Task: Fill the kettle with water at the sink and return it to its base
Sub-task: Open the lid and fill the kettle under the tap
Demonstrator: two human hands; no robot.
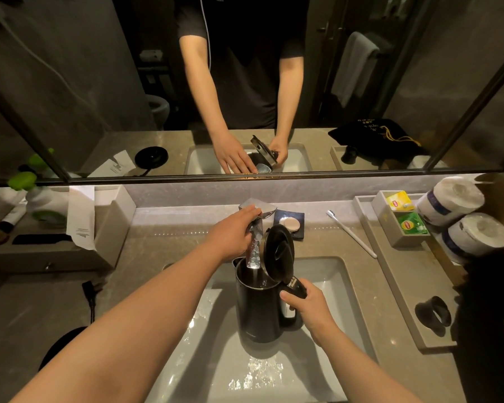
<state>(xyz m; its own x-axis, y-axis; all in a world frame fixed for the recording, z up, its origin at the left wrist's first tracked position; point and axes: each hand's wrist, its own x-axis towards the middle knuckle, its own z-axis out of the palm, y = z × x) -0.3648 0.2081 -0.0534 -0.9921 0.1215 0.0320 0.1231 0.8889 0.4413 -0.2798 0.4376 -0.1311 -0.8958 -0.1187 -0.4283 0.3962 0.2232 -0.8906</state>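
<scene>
Right hand [309,303] grips the open kettle [256,309], water streaming in; left hand [233,234] clasps the faucet [259,209].

Counter [169,228]: toothbrush [351,233], soap [289,223] on dark dish [298,218], tea bags [405,212] in tray, two paper rolls [463,219].

Dim bathroom, warm light strip under wide dark-framed mirror [70,112] along far wall. Grey-beige stone counter [163,245] spans scene. Far left: grey organiser box [111,225] holding paper card [80,216], green-capped bottle [41,199] beside it. Right: long tray [405,289] with tea bags [405,212], two toilet rolls [463,216] at its far end. Toothbrush [351,232] and soap dish [290,223] lie mid-counter. Mirror reflects grey tiled walls, hanging towel [354,65].
</scene>
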